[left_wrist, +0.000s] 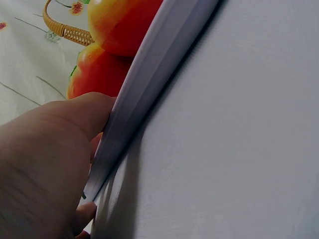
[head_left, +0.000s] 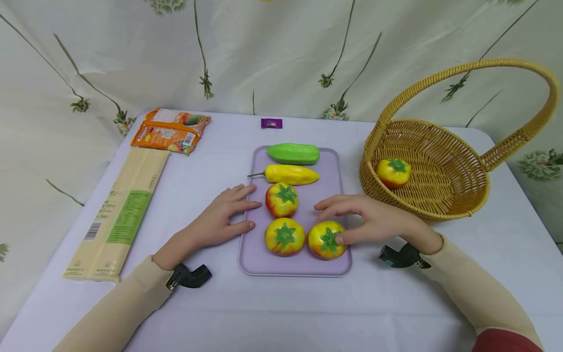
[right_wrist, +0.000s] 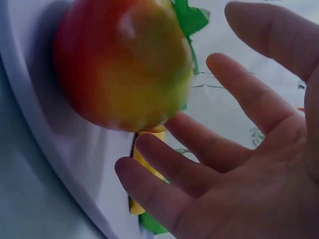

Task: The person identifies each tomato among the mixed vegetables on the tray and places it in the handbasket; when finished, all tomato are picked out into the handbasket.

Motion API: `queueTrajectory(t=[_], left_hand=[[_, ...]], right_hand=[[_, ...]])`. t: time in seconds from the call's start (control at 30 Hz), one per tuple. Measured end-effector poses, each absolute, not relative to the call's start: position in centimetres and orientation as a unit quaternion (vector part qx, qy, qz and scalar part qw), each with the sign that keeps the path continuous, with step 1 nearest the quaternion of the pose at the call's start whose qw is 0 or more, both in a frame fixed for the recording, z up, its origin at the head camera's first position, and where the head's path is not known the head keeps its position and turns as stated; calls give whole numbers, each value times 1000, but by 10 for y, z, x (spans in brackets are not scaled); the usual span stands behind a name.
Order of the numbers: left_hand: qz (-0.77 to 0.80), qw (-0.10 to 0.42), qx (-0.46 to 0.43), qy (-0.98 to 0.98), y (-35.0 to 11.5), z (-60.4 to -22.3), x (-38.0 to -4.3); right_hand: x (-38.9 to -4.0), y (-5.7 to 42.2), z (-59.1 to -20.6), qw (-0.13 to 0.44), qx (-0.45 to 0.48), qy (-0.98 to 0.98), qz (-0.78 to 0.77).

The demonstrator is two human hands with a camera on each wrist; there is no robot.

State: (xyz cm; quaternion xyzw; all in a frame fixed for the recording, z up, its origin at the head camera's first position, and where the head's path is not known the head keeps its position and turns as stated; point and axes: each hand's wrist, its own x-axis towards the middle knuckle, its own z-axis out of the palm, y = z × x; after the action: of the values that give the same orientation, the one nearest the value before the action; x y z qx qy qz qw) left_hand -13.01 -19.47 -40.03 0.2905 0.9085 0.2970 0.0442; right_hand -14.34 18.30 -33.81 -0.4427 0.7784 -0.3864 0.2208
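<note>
On a lilac tray [head_left: 294, 268] lie three yellow-and-red tomatoes with green leafy tops. The right front tomato [head_left: 323, 240] has my right hand [head_left: 367, 217] close over it, thumb and fingers spread around its side without curling onto it in the right wrist view. Beside it sits the left front tomato [head_left: 285, 237], with the rear tomato [head_left: 281, 199] behind. My left hand [head_left: 220, 217] rests at the tray's left edge, fingers loosely extended and holding nothing. Farther back on the tray are a yellow pepper [head_left: 292, 174] and a green cucumber-shaped vegetable [head_left: 293, 154].
A wicker basket [head_left: 479, 195] with a tall handle stands at the back right, one tomato [head_left: 393, 172] inside. To the left lie an orange packet [head_left: 171, 131] and a long beige packet [head_left: 119, 215]. A small purple wrapper [head_left: 271, 123] lies behind the tray.
</note>
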Motion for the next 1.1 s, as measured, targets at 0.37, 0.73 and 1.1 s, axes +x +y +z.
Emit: queueTrajectory(t=[0.37,0.73,1.1], left_hand=[[296,44,289,909,-194,-399,-130],[295,46,289,910,-195,-400,-130],[294,46,290,910,-195,-403,-131]], right_hand=[[-147,181,-351,282,-488,723,-399],[-148,178,-357,285,-503,707,-407],[-148,179,-355,286,-502,709,-405]])
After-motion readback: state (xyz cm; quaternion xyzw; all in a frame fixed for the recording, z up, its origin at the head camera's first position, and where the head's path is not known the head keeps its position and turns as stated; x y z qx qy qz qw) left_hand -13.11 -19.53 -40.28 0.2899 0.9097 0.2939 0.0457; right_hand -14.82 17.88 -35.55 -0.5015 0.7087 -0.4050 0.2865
